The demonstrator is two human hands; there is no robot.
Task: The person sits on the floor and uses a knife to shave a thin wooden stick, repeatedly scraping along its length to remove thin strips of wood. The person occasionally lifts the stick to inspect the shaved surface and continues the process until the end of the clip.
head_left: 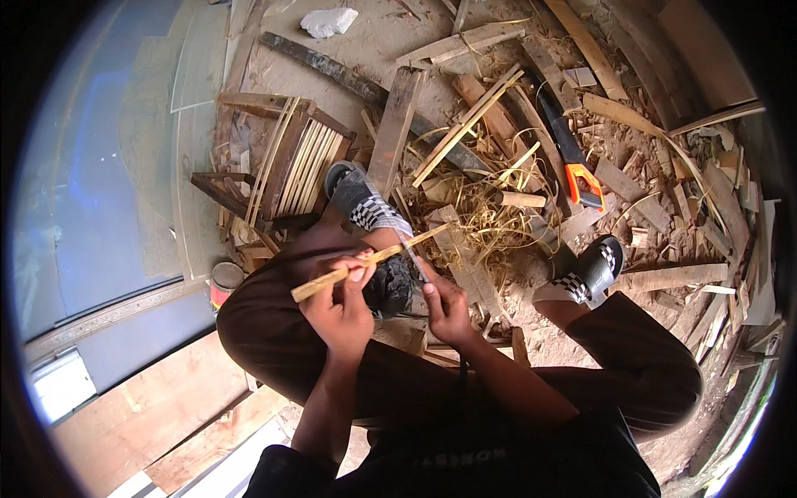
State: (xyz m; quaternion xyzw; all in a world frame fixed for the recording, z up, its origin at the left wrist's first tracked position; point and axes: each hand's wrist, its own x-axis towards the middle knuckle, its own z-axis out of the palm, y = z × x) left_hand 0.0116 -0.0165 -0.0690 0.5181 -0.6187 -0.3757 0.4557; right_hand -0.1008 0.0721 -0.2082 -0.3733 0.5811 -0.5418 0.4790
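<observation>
My left hand is closed around a thin split-wood strip, which slants up to the right over my lap. In my right hand is a knife, its narrow blade pointing up and to the left. The blade meets or crosses the strip to the right of my left fingers; exact contact is hard to tell. Most of the knife's handle is hidden by my fingers. Beyond the strip's far end, curly pale shavings lie heaped between my feet.
A slatted wooden frame stands left of my left foot. A handsaw with an orange handle rests among scrap boards at the right. More strips lie across boards ahead. A white chunk sits far back; a can is beside my left knee.
</observation>
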